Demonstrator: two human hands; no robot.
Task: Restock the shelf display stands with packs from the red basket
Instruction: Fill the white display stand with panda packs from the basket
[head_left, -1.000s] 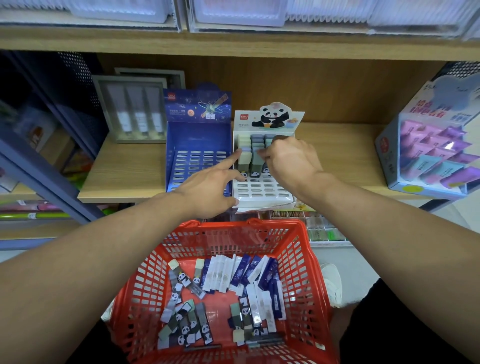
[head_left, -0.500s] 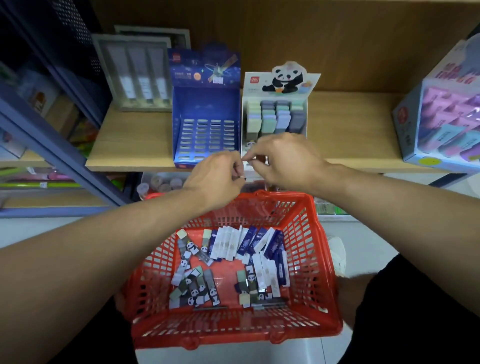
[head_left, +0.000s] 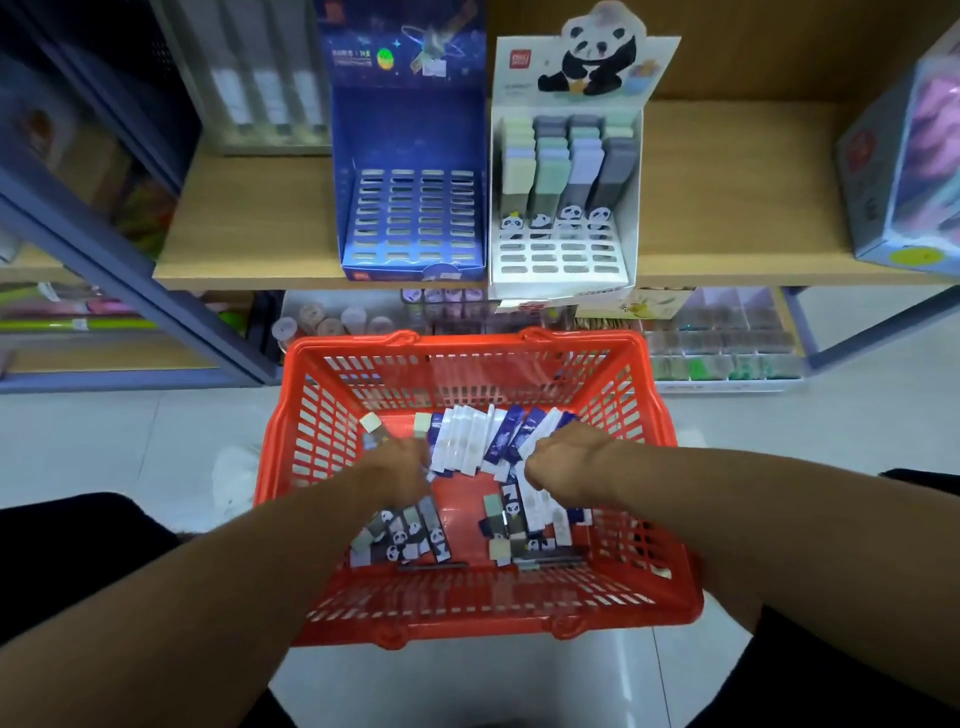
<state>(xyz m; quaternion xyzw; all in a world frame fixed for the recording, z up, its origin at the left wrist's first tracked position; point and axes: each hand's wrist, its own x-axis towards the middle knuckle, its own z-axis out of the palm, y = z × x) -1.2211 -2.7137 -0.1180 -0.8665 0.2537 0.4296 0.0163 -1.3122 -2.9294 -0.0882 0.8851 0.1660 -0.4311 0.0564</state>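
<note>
Your left hand (head_left: 397, 470) reaches among the panda packs (head_left: 402, 538) toward the left wall of the red basket (head_left: 470, 603), fingers hidden, so I cannot tell its grip. Your right hand (head_left: 558, 467) curls over the blue-and-white packs (head_left: 485, 441) near the far wall, grip unclear; grabbing blind could mix designs bound for the blue stand (head_left: 410, 218) and the panda stand (head_left: 563, 249).
</note>
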